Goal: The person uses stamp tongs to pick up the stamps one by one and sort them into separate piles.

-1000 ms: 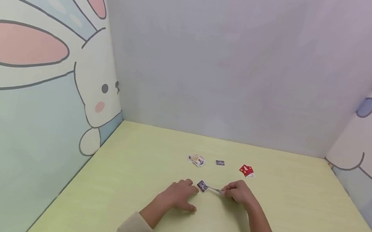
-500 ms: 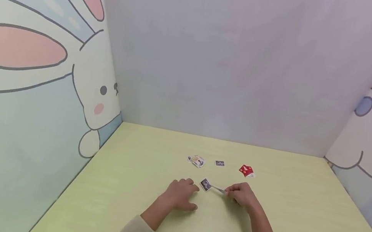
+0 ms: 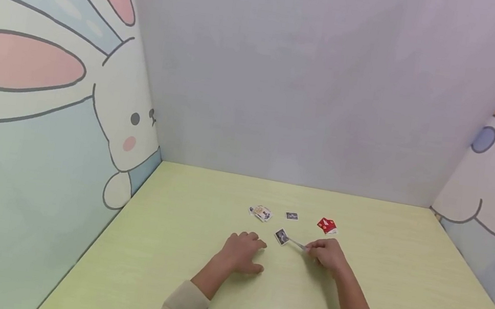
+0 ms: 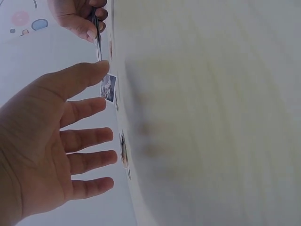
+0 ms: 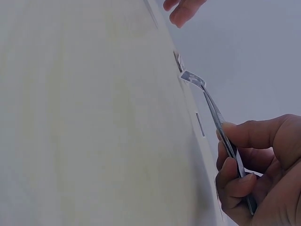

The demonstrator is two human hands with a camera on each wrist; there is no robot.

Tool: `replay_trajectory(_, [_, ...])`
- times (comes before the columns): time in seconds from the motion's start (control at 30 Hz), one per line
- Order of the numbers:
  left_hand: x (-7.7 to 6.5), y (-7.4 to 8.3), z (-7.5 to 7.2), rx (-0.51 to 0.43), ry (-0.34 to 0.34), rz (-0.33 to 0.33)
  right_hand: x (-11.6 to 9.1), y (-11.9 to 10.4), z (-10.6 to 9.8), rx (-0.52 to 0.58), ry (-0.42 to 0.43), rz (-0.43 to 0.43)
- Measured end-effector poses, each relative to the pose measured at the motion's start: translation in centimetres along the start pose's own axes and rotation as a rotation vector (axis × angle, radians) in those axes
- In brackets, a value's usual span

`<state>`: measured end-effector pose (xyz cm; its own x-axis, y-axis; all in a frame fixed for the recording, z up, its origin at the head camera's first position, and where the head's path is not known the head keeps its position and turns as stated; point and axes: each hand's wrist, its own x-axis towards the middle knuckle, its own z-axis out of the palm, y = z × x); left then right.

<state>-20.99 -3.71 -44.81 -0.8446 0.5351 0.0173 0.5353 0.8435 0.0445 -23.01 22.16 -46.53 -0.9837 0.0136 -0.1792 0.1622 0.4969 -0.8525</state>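
My right hand (image 3: 328, 253) grips a pair of metal tweezers (image 5: 220, 123) between thumb and fingers. The tweezers' tips pinch one corner of a small dark picture sticker (image 3: 281, 236) with a white border, which bends slightly in the right wrist view. My left hand (image 3: 241, 252) is low over the table, holding nothing, its fingers spread apart with the thumb out. In the left wrist view the sticker hangs just beyond the left thumb and index fingertips. Behind the held sticker lies a similar dark sticker (image 3: 292, 215).
On the pale yellow table (image 3: 182, 229), a small pile of light picture stickers (image 3: 261, 213) lies at the back, left of centre. Several red stickers (image 3: 327, 225) overlap to the right. A grey wall (image 3: 303, 79) stands behind, with cartoon panels on both sides.
The tweezers and the sticker have moved away from the left hand, forward and to the right, nearer the dark sticker at the back. The left hand has shifted slightly forward, still spread.
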Motion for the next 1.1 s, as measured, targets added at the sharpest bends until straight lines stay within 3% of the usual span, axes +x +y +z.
replay_trajectory(0.3, [1.1,0.0,-0.1,0.033,0.023,0.015,1.3,0.1,-0.7,0.007,0.037,0.006])
replay_trajectory(1.1, [2.9,0.9,0.5,0.005,0.024,0.025,4.6,0.2,-1.0,0.039,0.089,0.046])
